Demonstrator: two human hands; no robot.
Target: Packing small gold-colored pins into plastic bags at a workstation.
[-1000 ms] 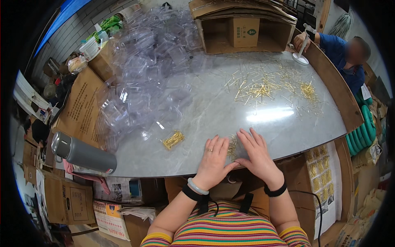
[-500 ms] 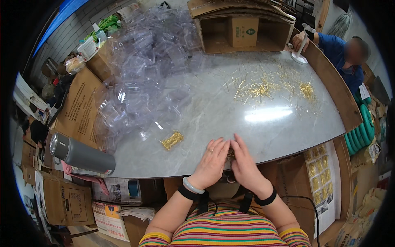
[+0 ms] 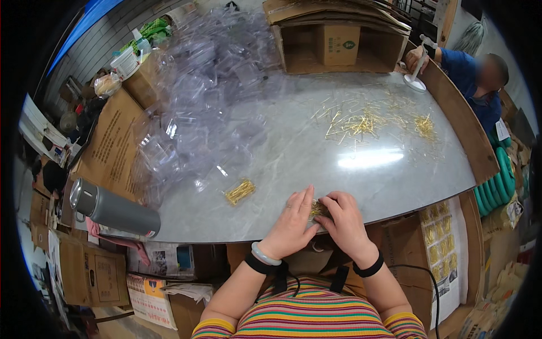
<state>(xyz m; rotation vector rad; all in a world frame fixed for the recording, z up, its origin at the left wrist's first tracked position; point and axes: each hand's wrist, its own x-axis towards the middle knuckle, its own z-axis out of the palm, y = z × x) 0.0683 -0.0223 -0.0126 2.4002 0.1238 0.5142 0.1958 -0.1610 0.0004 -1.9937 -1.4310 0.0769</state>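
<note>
Close to the table's front edge, a small bundle of thin gold wire pieces (image 3: pixel 318 209) lies between my two hands, partly hidden by fingers. My left hand (image 3: pixel 287 222) steadies its left side, fingers long and close together with the thumb below. From the other side my right hand (image 3: pixel 345 219) curls its fingers and thumb onto the bundle in a pinch. Left of my hands, another gold bundle (image 3: pixel 240 192) rests on the table, perhaps in clear plastic. Loose gold wire pieces (image 3: pixel 361 122) are scattered farther back to the right.
Clear plastic boxes (image 3: pixel 209 101) heap up at the left of the grey table (image 3: pixel 282 164). A grey bottle (image 3: pixel 116 210) lies at the front left. A cardboard box (image 3: pixel 302 51) stands at the back. A co-worker (image 3: pixel 468 73) at the right holds a white stand (image 3: pixel 415 83).
My right fingers have gone from stretched out to curled onto the bundle, showing more of it. My left thumb has spread away from its fingers. The view has shifted slightly.
</note>
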